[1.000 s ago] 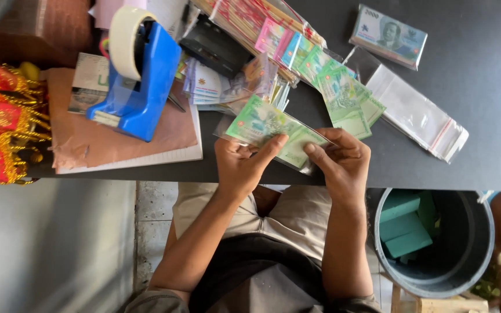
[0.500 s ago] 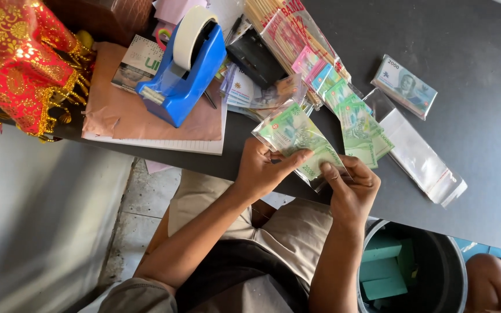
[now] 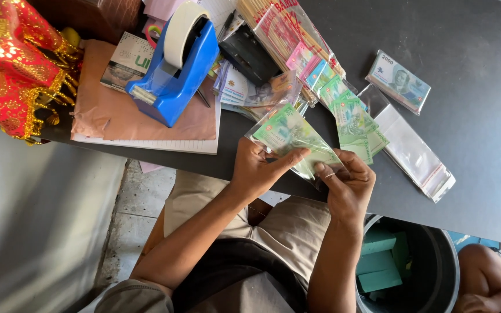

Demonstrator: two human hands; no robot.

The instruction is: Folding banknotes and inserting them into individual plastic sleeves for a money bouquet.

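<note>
Head view shows your left hand (image 3: 256, 171) and right hand (image 3: 349, 185) meeting at the middle of the frame, over the near edge of the dark table (image 3: 482, 133). Both are closed on one clear sleeve of green banknotes (image 3: 294, 139): the left thumb lies across its top face with the fingers curled beneath, and the right fingertips pinch its lower right corner. Keep the left grip flat so the notes stay square inside the film, and let the right fingers work only the corner (the film looks slippery). Hold the packet over the table, not over the gap at your lap.

By count: one blue tape dispenser (image 3: 175, 72) at upper centre-left with one roll on it, standing on one brown paper pad (image 3: 105, 116). One banded bundle of grey notes (image 3: 398, 81) lies alone at upper right. One stack of empty clear sleeves (image 3: 413, 153) lies right of centre, just beside a fanned row of filled packets (image 3: 343, 110); I make out perhaps four or five of those, though they overlap too much to be sure. One red and gold ornament (image 3: 10, 64) fills the upper left corner. One dark bucket (image 3: 436, 272) sits at lower right, holding about three green blocks (image 3: 381, 261).
</note>
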